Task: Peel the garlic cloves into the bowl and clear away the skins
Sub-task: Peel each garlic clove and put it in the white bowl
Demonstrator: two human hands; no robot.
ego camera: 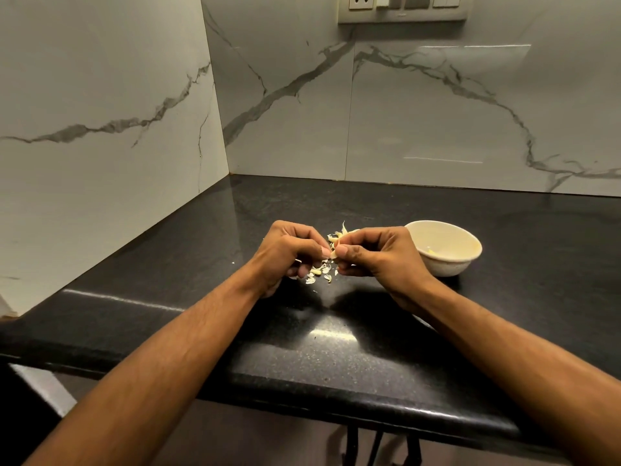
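Two hands meet above the black speckled tabletop [336, 358], fingertips nearly touching. Between them sits a small pale garlic clove [333, 253]: the right hand [376, 260] has its thumb and curled fingers pinched on it, and the left hand [285, 257], fingers likewise curled in, closes its thumb tip against the clove's other side. How much skin is left on the clove cannot be told, since the fingers cover most of it. Directly below the two hands, loose garlic skins [317, 274] lie scattered on the tabletop, and a few more curled scraps [339, 234] show just beyond the fingertips. Just to the right of the right hand, close against its knuckles, stands a cream bowl [447, 260] with a small yellowish piece at its bottom. Beyond both hands rise white marble-veined wall tiles [437, 112] meeting in a corner, with a switch and socket plate [403, 8] high up.
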